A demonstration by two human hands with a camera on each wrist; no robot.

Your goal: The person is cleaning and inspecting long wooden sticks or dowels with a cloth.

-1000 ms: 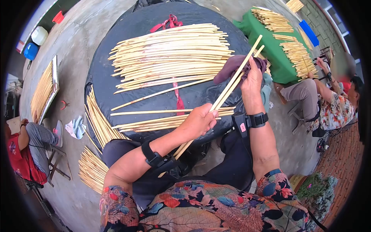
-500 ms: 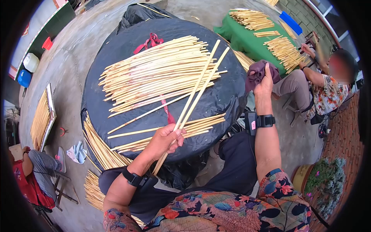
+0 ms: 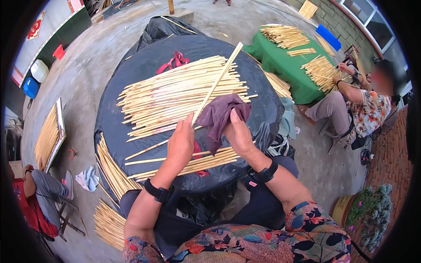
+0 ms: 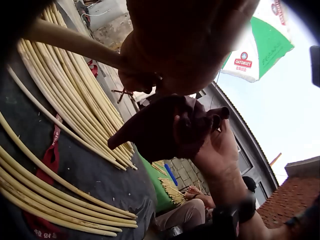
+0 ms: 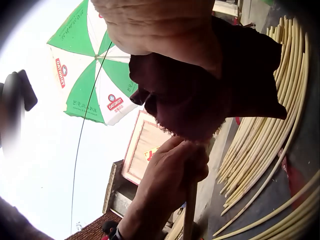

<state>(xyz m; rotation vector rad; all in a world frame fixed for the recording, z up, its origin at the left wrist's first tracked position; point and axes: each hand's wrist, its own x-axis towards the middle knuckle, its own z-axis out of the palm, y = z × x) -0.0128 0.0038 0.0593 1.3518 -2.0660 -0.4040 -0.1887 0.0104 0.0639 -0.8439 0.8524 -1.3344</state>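
Note:
In the head view my left hand [image 3: 181,141] grips pale peeled wooden sticks [image 3: 220,78], which slant up and away over the table and overlap almost as one. My right hand [image 3: 240,135] holds a crumpled purple cloth [image 3: 215,120], its thumb on top and folds hanging below. The two hands are close together, with the cloth right beside the held sticks. In the left wrist view a stick [image 4: 75,46] runs out from the fist. Beneath the hands, many similar sticks [image 3: 171,98] lie in a broad row, and several more [image 3: 197,165] lie nearer me.
Black plastic [image 3: 109,105] covers the round table, with red ribbons [image 3: 176,61] under the sticks. More bundles [image 3: 112,166] lean at the left edge. A green-covered table [image 3: 280,74] with sticks stands at right, where another person [image 3: 372,101] sits. A second person sits at left.
My left hand has drawn upright with the sticks, which now nearly line up. The right hand has brought the cloth leftward from beyond the table's right edge to beside them.

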